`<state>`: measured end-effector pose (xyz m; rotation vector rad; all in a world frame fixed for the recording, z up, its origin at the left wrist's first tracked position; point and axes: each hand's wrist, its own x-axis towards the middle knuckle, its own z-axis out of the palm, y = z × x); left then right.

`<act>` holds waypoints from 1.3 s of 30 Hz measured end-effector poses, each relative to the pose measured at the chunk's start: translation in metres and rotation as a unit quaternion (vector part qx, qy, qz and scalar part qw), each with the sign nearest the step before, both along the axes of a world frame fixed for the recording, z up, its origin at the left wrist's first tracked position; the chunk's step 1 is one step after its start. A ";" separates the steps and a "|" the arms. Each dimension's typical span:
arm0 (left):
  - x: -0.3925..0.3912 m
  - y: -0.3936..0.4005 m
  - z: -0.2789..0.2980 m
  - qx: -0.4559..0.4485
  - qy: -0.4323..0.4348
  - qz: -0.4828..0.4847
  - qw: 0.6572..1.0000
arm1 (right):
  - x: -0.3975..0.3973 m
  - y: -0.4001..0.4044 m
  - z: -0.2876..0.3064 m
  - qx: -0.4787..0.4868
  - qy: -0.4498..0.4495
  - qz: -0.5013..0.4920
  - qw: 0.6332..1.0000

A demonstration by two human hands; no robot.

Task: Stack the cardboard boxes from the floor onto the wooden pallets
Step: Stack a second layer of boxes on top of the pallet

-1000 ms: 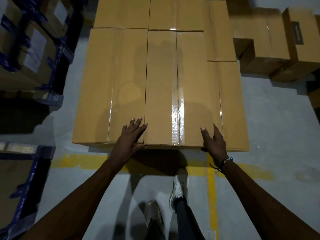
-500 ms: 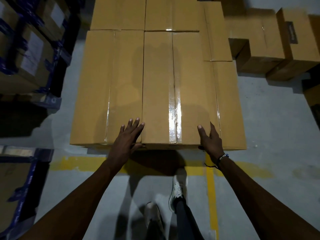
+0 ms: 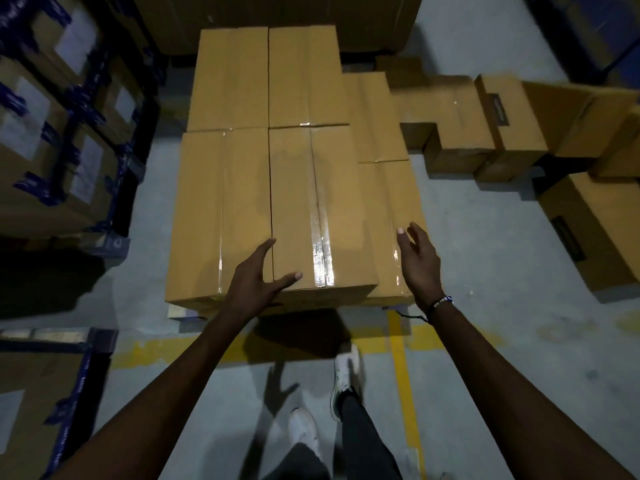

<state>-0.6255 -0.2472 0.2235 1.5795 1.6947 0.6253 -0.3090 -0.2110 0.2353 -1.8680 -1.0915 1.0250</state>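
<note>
Brown cardboard fills the middle of the view, a block of taped boxes packed edge to edge, and both hands are at its near end. The left hand (image 3: 258, 277) lies flat with fingers straight and thumb spread, spanning the seam at the left edge of the front middle box (image 3: 318, 209). The right hand (image 3: 417, 261) is at that box's right flank, fingers extended and loose, gripping nothing; whether it touches the cardboard is hard to say from this angle. Just outside the right hand sits a lower box (image 3: 391, 202), its top a step below. Left of the left hand runs the front left box (image 3: 214, 216), level with the middle one. Beyond the fingertips, two more boxes (image 3: 270, 77) close the far row. Under the near left corner a pale edge, perhaps the pallet (image 3: 180, 311), peeks out. Well off to the right of the right hand, loose boxes (image 3: 485, 126) lie on the grey floor (image 3: 502, 306). Below the wrists, yellow floor lines (image 3: 401, 375) cross near a white shoe (image 3: 346, 379). Far left, blue-strapped cartons (image 3: 65, 133) stand stacked.
</note>
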 end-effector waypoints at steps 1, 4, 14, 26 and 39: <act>0.008 -0.004 0.023 0.014 -0.005 0.004 1.000 | 0.007 -0.008 0.023 0.009 -0.001 -0.009 1.000; 0.032 -0.021 0.089 0.038 -0.026 -0.002 0.999 | 0.032 -0.041 0.084 0.037 0.007 -0.040 0.999; 0.155 -0.051 0.249 0.091 -0.147 -0.062 0.983 | 0.134 -0.144 0.231 0.096 0.070 -0.141 0.983; 0.370 -0.023 0.285 0.094 -0.219 -0.117 0.964 | 0.329 -0.167 0.257 0.136 0.122 -0.252 0.950; 0.590 0.068 0.309 0.087 -0.278 -0.087 0.953 | 0.531 -0.077 0.284 0.145 0.141 -0.251 0.947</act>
